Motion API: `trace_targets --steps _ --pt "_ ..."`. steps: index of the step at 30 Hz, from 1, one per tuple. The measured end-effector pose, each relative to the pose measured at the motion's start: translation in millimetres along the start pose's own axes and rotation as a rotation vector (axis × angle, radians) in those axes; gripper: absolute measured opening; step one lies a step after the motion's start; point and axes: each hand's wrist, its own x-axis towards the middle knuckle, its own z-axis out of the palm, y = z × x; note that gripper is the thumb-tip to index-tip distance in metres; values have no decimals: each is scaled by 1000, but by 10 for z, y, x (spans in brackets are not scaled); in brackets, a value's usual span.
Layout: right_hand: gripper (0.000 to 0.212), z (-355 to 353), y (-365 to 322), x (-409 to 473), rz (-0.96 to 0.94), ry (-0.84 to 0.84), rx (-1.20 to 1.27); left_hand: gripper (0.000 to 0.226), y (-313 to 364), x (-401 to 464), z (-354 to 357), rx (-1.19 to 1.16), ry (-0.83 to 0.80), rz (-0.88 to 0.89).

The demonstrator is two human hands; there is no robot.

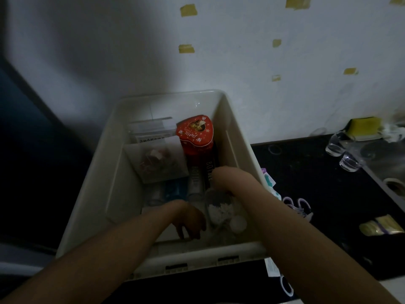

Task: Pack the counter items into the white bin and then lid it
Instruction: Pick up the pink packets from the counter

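Note:
The white bin [238, 139] stands on the dark counter against the wall, open, with no lid in view. Inside it are a red heart-shaped tin [195, 134], two dark tubes [208, 170], a white packet [160, 161], a blue item [173, 189] and a clear jar [219, 209] holding white bits. My left hand [190, 220] reaches into the near end of the bin, its fingers hanging loosely down to the floor and holding nothing I can see. My right hand [221, 178] is bent down just above the clear jar, with its fingers hidden.
On the counter right of the bin lie scissors with pale handles [295, 205], small packets [381, 224], clear glasses [341, 148] and a yellow sponge [363, 126]. Papers [271, 268] stick out from under the bin's near right corner. A sink edge [392, 185] is at far right.

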Motion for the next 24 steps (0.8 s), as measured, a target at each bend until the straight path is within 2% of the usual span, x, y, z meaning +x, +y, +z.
trace_targets --steps 2,4,6,8,11,14,17,19,21,24 --pt "44 8 8 8 -12 20 -14 54 -50 -110 -117 148 15 -62" --pt "42 6 17 21 -30 79 -26 53 -73 -274 -204 347 106 -121" --pt "33 -14 48 18 -68 179 45 46 -85 -483 -297 366 307 -73" --pt "25 -96 80 -11 -128 363 203 36 -74 -692 -429 188 534 29" --pt "24 -298 196 -140 -226 693 414 29 32 -832 -604 -153 897 284" --pt "27 -515 493 -262 -235 916 515 28 396 -912 -663 -455 1125 528" --pt "28 -589 944 -252 -150 923 585 24 917 -993 -658 -612 1182 721" --pt "28 -554 1263 -200 -95 868 607 21 1258 -1004 -655 -728 1114 787" --pt "27 -470 1565 -135 -54 801 589 19 1578 -940 -656 -776 1032 768" --pt "26 -282 1971 1 -22 693 553 27 2005 -756 -632 -733 911 667"
